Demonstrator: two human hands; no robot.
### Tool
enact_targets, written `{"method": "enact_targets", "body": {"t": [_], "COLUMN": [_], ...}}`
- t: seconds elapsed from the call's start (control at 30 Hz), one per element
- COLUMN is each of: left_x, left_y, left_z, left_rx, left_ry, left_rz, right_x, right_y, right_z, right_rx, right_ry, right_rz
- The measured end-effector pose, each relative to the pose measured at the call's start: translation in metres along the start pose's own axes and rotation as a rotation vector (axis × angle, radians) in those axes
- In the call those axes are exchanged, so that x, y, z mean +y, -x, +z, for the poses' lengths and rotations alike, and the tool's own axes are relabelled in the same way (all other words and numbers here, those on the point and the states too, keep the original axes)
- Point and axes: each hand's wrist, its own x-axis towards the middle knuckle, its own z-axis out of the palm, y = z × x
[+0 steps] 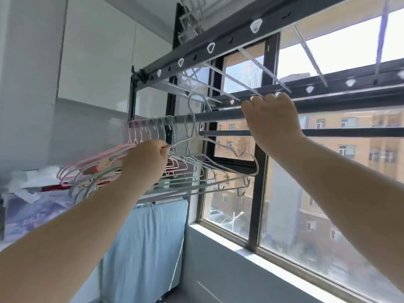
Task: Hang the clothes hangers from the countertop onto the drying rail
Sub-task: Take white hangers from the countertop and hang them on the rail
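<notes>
Several pink and pale green hangers (150, 130) hang by their hooks at the left end of the grey drying rail (218, 116). My left hand (145, 162) is closed on the shoulder of a white hanger (231, 155), whose hook rises just above the rail. My right hand (272, 119) is up at the rack to the right. Its fingers curl over a dark bar (328, 103) of the frame behind the rail.
The dark overhead rack frame (218, 44) with white clips and clear slats spans the window (328, 193). A blue cloth (150, 248) hangs below the hangers. A cluttered surface with bags and papers (32, 193) lies at the left. A white cabinet wall (87, 62) stands behind.
</notes>
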Motion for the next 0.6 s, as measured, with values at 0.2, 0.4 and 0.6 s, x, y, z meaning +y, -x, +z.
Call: {"method": "enact_targets", "body": {"t": [0.2, 0.4, 0.6], "left_x": [-0.006, -0.012, -0.009], "left_y": [-0.004, -0.005, 0.0], "left_z": [0.011, 0.022, 0.018], "left_rx": [-0.016, -0.062, -0.046], "left_ry": [-0.02, -0.043, 0.013], "left_rz": [0.018, 0.0, 0.016], "right_x": [-0.009, -0.011, -0.01], "right_y": [-0.002, 0.0, 0.008], "right_z": [-0.007, -0.003, 0.009], "right_rx": [-0.005, -0.077, -0.086], "right_ry": [-0.026, -0.112, -0.161], "right_rz": [-0.021, -0.084, -0.102]}}
